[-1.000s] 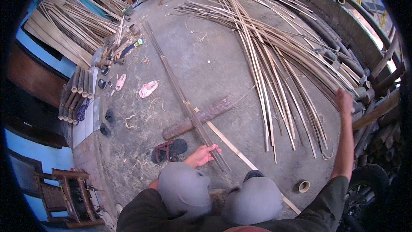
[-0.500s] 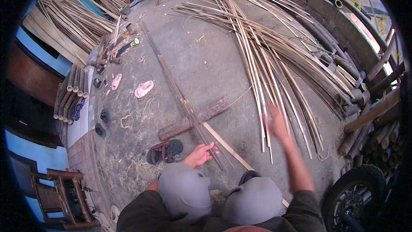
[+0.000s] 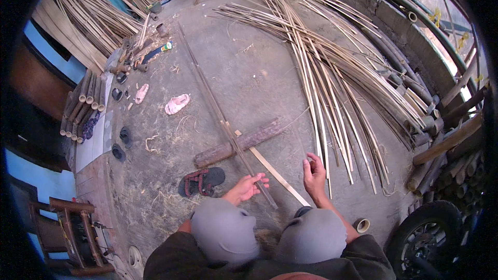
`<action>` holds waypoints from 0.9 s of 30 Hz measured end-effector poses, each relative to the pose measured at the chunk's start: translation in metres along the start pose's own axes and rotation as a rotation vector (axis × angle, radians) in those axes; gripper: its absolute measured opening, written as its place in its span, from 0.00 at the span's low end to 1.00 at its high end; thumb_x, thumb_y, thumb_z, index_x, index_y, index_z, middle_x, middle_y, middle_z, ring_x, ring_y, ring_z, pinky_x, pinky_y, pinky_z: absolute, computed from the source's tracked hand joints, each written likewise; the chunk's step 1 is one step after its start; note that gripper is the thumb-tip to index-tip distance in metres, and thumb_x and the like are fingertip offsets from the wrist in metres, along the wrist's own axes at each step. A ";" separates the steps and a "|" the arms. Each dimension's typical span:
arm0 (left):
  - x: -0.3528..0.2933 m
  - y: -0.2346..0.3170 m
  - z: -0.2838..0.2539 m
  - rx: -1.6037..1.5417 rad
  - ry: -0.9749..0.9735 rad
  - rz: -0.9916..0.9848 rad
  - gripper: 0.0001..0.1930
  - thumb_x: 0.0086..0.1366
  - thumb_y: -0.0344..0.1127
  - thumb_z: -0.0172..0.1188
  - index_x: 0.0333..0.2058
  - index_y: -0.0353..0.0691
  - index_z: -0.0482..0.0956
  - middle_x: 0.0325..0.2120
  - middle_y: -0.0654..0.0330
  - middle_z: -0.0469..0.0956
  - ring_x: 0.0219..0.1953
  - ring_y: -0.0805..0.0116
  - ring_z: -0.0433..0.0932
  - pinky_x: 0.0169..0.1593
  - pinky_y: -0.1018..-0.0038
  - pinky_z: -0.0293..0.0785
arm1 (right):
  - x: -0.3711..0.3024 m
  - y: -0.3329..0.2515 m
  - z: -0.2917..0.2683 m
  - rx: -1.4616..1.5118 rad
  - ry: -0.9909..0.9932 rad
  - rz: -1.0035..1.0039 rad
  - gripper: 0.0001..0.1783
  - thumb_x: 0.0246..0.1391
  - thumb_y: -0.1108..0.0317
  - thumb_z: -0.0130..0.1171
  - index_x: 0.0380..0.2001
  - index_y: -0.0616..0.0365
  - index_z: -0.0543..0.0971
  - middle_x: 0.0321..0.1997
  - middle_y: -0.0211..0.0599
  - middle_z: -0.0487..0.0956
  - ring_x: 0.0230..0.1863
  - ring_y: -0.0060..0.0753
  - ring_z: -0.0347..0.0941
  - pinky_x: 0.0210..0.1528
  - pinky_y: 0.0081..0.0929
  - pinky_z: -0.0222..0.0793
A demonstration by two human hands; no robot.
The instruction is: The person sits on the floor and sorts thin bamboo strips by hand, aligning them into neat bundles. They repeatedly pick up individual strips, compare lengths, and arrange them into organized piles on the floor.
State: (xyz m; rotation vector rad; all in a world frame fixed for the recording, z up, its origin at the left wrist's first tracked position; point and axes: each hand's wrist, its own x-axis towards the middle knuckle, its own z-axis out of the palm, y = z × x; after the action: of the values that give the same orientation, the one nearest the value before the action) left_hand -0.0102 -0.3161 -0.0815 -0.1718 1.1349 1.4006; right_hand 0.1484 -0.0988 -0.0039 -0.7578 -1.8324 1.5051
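Note:
Long dark bamboo strips point(image 3: 213, 105) run from the far floor over a short round log point(image 3: 207, 156) to my knees. My left hand point(image 3: 248, 187) is closed loosely around their near end, fingertips showing past the strips. To its right, my right hand point(image 3: 314, 177) is raised above the floor with fingers half bent and apart; I see nothing in it. A pale flat bamboo strip point(image 3: 275, 172) lies slantwise between the hands, passing by the log toward my right knee. Beyond my right hand spreads a loose pile of split bamboo strips point(image 3: 311, 65).
A dark sandal point(image 3: 202, 182) lies left of the log, with pink slippers point(image 3: 177, 104) farther off. At left are stacked bamboo tubes point(image 3: 85, 105), a saw point(image 3: 154, 53) and a bamboo chair point(image 3: 72, 233). A wheel point(image 3: 426, 241) and a tape roll point(image 3: 362, 225) are at right.
My right hand has come left and back from the pile's near end. My left hand stays at the strips, whose near end has shifted slightly right. The tape roll has come into sight.

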 end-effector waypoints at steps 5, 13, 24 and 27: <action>0.004 -0.004 -0.003 -0.009 -0.010 -0.012 0.22 0.70 0.42 0.52 0.58 0.39 0.66 0.51 0.53 0.75 0.50 0.59 0.77 0.53 0.61 0.75 | -0.009 0.008 -0.023 -0.258 0.041 0.043 0.13 0.62 0.70 0.53 0.49 0.59 0.75 0.17 0.35 0.71 0.18 0.24 0.66 0.22 0.26 0.61; -0.003 0.000 -0.006 0.003 0.007 -0.035 0.21 0.70 0.42 0.52 0.58 0.40 0.66 0.51 0.52 0.75 0.51 0.58 0.77 0.53 0.63 0.75 | 0.010 0.026 -0.020 -0.575 0.015 0.018 0.13 0.64 0.66 0.48 0.47 0.59 0.75 0.22 0.52 0.77 0.26 0.54 0.78 0.29 0.43 0.70; 0.001 -0.003 -0.011 0.013 0.020 -0.050 0.22 0.71 0.42 0.52 0.59 0.40 0.67 0.51 0.51 0.75 0.53 0.59 0.76 0.54 0.62 0.74 | 0.061 0.054 -0.028 -0.321 0.074 0.129 0.17 0.65 0.65 0.46 0.50 0.66 0.74 0.21 0.39 0.79 0.26 0.31 0.78 0.34 0.31 0.70; 0.001 -0.004 -0.010 0.012 -0.017 -0.051 0.22 0.71 0.43 0.52 0.59 0.40 0.67 0.50 0.53 0.75 0.53 0.61 0.75 0.53 0.64 0.74 | 0.065 0.066 -0.034 -0.356 0.010 0.159 0.18 0.65 0.66 0.47 0.51 0.67 0.74 0.26 0.41 0.80 0.29 0.31 0.78 0.36 0.30 0.71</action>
State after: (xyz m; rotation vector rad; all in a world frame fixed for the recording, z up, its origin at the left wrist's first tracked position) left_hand -0.0128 -0.3234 -0.0896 -0.1787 1.1172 1.3476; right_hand 0.1360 -0.0159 -0.0564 -1.0988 -2.1030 1.2786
